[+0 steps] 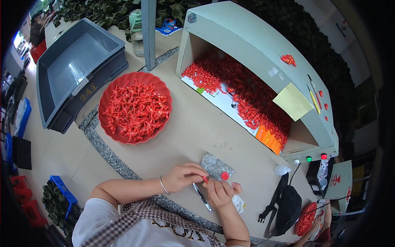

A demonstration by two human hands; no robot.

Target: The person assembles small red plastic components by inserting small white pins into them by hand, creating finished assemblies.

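Observation:
Close together over the table's near edge, my left hand (pixel 185 177) and my right hand (pixel 221 192) meet at the fingertips. A small red plastic piece (pixel 205 179) shows between them, pinched by my left thumb and fingers. My right fingers are curled closed against it; what else they hold, if anything, is hidden. Just below lies a slim silver-and-dark tool (pixel 202 197). Beyond the hands, a speckled grey slab (pixel 220 168) carries a small clear round container (pixel 209 159) and a red cap-like pot (pixel 224 175).
A scalloped red bowl (pixel 106 127) full of red pieces stands left of centre, beside a grey bin (pixel 82 61). A pale cabinet (pixel 247 29) holds heaped red pieces (pixel 247 94). To the right lie a black pouch (pixel 288 208), a white squeeze bottle (pixel 282 169) and another person's hands (pixel 314 228).

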